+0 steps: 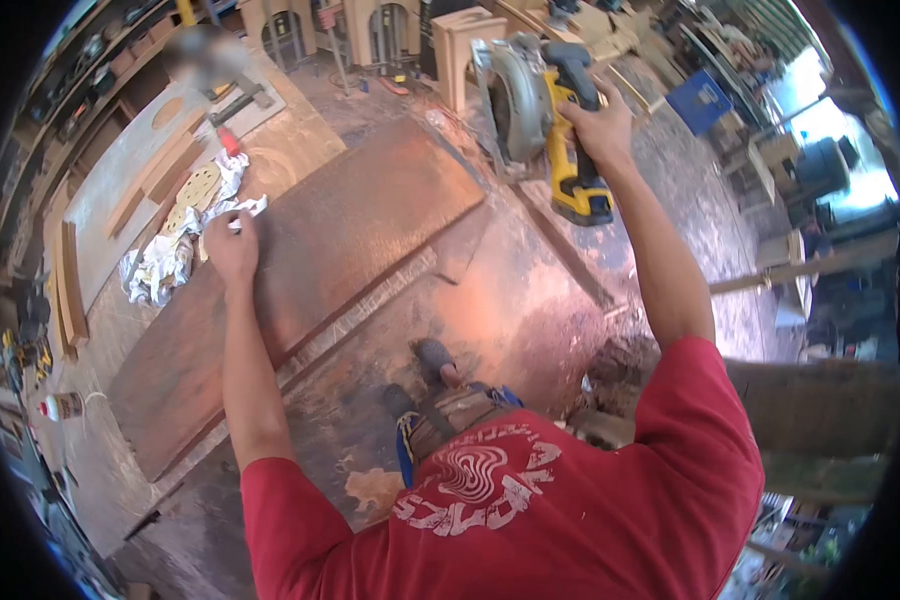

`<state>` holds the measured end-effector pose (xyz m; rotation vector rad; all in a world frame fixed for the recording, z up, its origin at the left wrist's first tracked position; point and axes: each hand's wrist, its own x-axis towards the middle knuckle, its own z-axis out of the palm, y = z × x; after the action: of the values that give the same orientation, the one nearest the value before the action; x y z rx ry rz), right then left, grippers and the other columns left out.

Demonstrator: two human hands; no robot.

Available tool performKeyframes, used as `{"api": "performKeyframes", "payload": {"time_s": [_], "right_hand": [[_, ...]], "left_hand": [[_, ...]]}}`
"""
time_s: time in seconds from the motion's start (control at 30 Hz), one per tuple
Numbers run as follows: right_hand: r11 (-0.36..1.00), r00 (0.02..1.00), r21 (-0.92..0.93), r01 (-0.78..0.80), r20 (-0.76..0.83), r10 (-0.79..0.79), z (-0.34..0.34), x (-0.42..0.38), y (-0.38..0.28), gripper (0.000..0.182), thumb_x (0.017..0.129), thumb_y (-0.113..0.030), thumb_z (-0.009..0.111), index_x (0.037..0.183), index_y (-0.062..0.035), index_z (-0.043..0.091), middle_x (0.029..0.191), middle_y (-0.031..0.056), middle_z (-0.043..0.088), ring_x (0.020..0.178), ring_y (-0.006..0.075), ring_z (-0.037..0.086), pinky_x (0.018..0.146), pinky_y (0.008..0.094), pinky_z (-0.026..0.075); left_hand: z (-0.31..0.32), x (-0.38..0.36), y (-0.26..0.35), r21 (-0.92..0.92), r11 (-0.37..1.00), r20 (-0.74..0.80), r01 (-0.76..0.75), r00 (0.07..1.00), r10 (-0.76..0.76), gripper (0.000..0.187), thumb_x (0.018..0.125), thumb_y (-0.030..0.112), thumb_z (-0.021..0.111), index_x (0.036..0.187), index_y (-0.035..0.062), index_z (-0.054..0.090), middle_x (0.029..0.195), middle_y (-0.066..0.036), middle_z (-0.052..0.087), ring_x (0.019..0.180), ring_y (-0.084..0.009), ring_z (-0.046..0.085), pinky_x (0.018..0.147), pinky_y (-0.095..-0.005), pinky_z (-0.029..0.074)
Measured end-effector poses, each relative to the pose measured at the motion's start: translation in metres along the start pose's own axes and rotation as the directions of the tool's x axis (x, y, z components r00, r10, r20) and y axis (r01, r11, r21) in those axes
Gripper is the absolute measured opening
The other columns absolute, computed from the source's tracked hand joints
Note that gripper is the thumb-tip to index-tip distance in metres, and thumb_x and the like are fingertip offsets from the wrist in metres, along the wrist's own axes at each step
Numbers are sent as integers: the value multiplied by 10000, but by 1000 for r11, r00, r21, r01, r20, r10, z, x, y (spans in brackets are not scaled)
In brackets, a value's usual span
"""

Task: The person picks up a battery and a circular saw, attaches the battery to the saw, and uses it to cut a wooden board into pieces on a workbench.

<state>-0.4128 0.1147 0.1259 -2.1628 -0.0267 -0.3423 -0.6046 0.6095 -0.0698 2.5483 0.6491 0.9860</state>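
My right hand grips a yellow-and-black cordless circular saw by its handle, raised off to the right of the bench. The saw's metal blade guard faces left. A wide reddish-brown wooden board lies slanted across the bench in front of me. At its far long edge, my left hand is closed, with a small white bit showing at the fingers; I cannot tell what it holds. Close beside that hand lie a crumpled white rag and a yellow perforated sanding disc.
A clamp with a red handle sits on the bench beyond the board, near several wood strips. At left stands a small white bottle. Arched wooden pieces stand at the back, and a blue box lies at right.
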Motion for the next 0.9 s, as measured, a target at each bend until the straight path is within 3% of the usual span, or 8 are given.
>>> {"api": "performKeyframes", "payload": {"time_s": [0.1,0.23,0.33,0.5,0.67,0.73,0.8,0.9], "right_hand": [[994,993,-78,-78,-90,71,-62,-63,87,673,727,-158,784,1322,56,555,815,152,717,596,194,686,580,338,553],[895,943,-320,-311,-220,249,-129,-181,234,590,742,-188,777,1259,35,601,921,188,724,774,280,722,712,391,571],[724,857,-460,-514,-299,419,-154,-285,278,485,789,-346,761,1143,-30,661,1009,214,724,947,378,705,873,460,544],[556,789,-569,-606,-341,511,-203,-484,451,492,726,-294,798,1096,-4,653,1062,262,712,1050,435,679,910,472,537],[228,408,-438,-870,-378,831,-242,-616,422,449,755,-279,750,1104,-2,697,1028,222,736,1009,375,715,846,452,551],[619,675,-271,-737,-275,684,-255,-678,452,495,787,-337,771,1161,-25,689,1040,204,737,986,356,722,862,468,551],[225,363,-403,-887,-311,878,-260,-680,419,453,842,-323,706,1165,-7,680,1064,196,732,988,353,718,850,470,546],[153,315,-466,-871,-293,903,-258,-662,378,444,860,-288,652,1140,56,656,1096,224,712,971,370,711,792,463,548]], "left_hand": [[-43,-34,-26,12,999,-164,-33,986,35,399,880,316,696,1131,5,700,1107,-244,684,1073,-424,626,962,-500,477],[-179,-113,-124,493,839,-113,228,974,-198,584,846,482,715,1151,-15,691,1102,-262,687,1082,-445,628,969,-535,474],[-228,-160,-249,707,472,-300,527,827,-475,810,892,697,563,1313,7,618,1200,-269,650,1226,-449,560,1039,-525,436],[-275,-149,-250,555,453,-109,698,600,-792,875,902,732,499,1290,-38,647,1285,-266,642,1278,-412,559,1094,-483,408],[-315,-108,-291,449,401,217,798,337,-916,892,907,733,483,1259,-67,661,1323,-262,636,1304,-397,557,1103,-460,407],[-304,-98,-288,518,427,238,741,354,-904,896,908,740,474,1260,-62,663,1313,-266,639,1298,-398,561,1099,-458,410],[-294,-101,-291,570,455,254,684,380,-889,901,908,747,466,1261,-58,664,1304,-271,643,1293,-398,566,1095,-456,414],[-283,-112,-302,617,470,245,631,413,-877,907,908,757,453,1262,-50,666,1289,-277,648,1284,-399,572,1088,-454,419]]}}
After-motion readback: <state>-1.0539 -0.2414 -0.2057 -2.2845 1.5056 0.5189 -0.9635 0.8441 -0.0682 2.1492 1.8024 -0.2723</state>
